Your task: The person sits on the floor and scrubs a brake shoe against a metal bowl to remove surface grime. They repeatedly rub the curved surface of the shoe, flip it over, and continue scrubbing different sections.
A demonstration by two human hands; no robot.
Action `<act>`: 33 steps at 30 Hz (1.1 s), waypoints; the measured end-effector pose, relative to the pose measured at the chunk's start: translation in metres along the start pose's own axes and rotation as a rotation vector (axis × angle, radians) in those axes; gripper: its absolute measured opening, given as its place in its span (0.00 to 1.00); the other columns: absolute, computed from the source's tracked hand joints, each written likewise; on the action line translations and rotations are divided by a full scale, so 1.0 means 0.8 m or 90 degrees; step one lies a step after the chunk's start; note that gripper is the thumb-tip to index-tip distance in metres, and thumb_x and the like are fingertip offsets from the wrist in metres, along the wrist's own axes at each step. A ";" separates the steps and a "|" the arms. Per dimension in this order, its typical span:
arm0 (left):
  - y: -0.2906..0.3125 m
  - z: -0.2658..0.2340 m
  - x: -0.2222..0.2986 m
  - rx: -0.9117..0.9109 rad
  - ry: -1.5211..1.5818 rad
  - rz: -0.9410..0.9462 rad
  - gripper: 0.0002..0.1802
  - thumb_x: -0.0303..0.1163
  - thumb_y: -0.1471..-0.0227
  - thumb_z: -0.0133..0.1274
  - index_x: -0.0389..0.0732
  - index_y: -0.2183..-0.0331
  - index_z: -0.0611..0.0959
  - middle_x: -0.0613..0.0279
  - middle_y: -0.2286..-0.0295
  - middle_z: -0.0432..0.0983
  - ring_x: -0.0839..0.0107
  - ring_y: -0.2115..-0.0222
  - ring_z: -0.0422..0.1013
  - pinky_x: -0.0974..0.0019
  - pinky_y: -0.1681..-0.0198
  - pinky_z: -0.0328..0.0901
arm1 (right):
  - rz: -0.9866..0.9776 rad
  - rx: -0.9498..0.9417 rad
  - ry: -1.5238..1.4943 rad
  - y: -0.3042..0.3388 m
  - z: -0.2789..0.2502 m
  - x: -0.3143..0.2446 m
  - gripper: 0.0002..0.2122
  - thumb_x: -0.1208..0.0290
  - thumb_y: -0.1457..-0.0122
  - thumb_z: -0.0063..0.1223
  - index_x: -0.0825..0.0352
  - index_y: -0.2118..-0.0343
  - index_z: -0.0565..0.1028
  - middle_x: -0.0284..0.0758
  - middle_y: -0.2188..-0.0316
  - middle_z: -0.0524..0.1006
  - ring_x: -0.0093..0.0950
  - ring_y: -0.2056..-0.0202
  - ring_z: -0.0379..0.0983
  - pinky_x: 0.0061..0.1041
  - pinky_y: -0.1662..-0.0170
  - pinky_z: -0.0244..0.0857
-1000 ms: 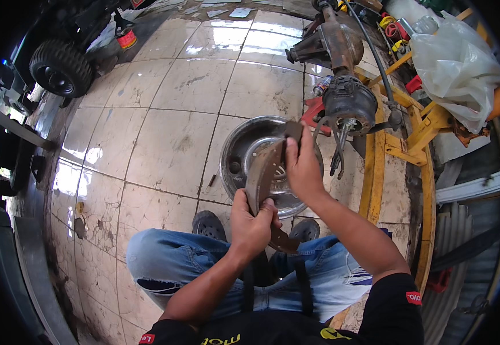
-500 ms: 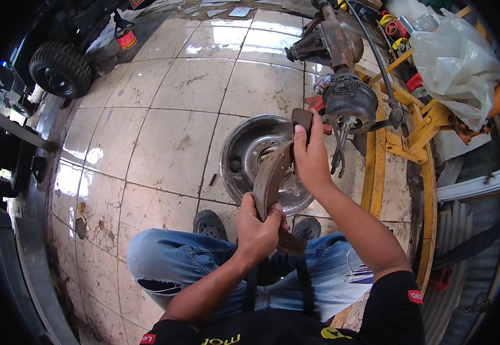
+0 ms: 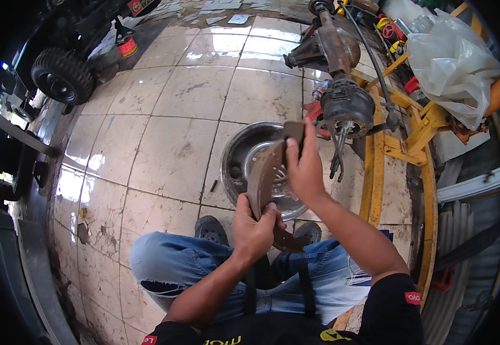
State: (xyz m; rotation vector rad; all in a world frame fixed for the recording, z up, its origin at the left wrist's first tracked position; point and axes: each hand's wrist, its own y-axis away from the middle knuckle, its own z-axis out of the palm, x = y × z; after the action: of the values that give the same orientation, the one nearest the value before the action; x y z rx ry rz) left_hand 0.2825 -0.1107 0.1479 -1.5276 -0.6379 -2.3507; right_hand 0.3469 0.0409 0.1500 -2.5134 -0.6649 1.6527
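Note:
My left hand (image 3: 254, 230) is closed around the lower half of a curved brown brake shoe (image 3: 262, 175), held up above my knees. The shoe's lower end (image 3: 288, 240) shows past my fingers. My right hand (image 3: 304, 169) grips a small dark brown flat piece (image 3: 293, 131) between thumb and fingers at the shoe's upper end; its exact kind is unclear. Whether the piece touches the shoe cannot be told. Below the shoe, a metal wheel rim (image 3: 231, 150) lies on the floor, partly hidden by the shoe and my hands.
At the right, a rusty axle with a dark drum-shaped end (image 3: 347, 103) rests by a yellow metal stand (image 3: 375, 172). A clear plastic bag (image 3: 454, 63) hangs over the stand's far part. A vehicle tyre (image 3: 62, 76) and a red container (image 3: 126, 46) are at the far left.
My right hand and the dark piece have shifted a little left and toward me. The brake shoe has turned slightly in my left hand, showing more of its broad face.

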 end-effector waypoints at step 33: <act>-0.006 -0.007 -0.002 -0.037 -0.022 -0.050 0.12 0.23 0.41 0.48 0.35 0.57 0.66 0.58 0.73 0.73 0.71 0.78 0.73 0.66 0.72 0.71 | 0.048 -0.041 -0.043 -0.002 0.001 0.015 0.30 0.58 0.30 0.39 0.71 0.33 0.47 0.55 0.39 0.62 0.45 0.39 0.62 0.34 0.39 0.56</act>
State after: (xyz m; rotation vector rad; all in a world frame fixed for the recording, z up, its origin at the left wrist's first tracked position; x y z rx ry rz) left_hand 0.2766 -0.1092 0.1438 -1.5984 -0.6536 -2.4257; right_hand 0.3498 0.0471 0.1398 -2.5683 -0.6474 1.7755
